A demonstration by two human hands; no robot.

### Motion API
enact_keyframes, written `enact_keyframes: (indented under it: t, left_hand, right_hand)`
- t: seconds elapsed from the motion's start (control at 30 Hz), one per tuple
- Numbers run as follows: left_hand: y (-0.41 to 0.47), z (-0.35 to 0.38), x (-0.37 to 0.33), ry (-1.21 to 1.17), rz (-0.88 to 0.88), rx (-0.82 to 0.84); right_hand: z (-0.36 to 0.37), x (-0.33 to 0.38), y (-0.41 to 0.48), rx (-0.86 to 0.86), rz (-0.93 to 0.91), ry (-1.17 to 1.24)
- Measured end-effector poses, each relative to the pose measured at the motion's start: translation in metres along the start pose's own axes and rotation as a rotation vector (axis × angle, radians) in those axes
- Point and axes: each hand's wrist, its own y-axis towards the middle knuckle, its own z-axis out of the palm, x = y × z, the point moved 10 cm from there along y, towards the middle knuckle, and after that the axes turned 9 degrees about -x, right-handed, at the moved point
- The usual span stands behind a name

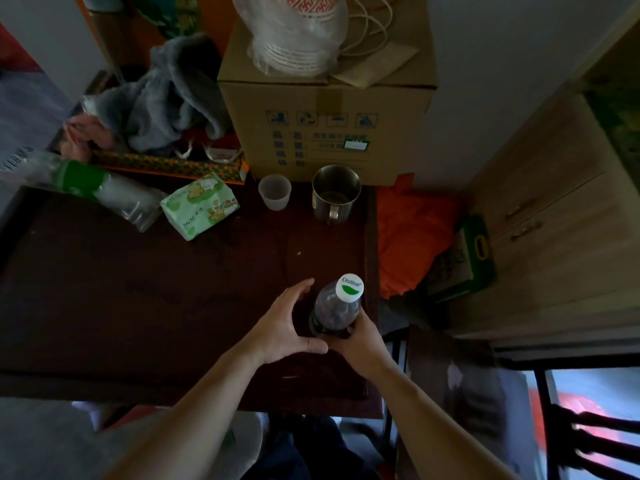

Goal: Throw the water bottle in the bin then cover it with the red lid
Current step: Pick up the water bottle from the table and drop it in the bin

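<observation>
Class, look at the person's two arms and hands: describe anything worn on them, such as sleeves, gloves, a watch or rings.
Both forearms are bare up to the picture's lower edge, with no sleeve in view. The left hand and right hand wear no gloves. No watch, bracelet or ring shows on either wrist or on the visible fingers.

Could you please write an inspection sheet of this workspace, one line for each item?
Surface: dark brown wooden table, mostly bare in the middle.
Job's things: clear plastic water bottle with white cap, upright near the right edge; bin and red lid not identified.
Clutter: green tissue pack, translucent plastic cup, steel mug, sleeve of stacked clear cups, brown cardboard box, grey cloth.
Grips: right hand holds the bottle; left hand open beside it.
Cables: white cord on the box.
Surroundings: light wooden cabinet, orange bag.
</observation>
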Motion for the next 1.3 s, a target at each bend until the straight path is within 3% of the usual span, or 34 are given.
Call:
enact_keyframes:
  t: [0.4, 1.3]
  left_hand:
    - [-0.015, -0.003, -0.023, -0.025, 0.107, 0.016]
    - [-0.184, 0.066, -0.047, -0.044, 0.179, -0.104]
  right_hand:
    - [-0.019, 0.026, -0.031, -0.038, -0.068, 0.021]
    - [-0.062, -0.02, -0.188, -0.081, -0.177, 0.053]
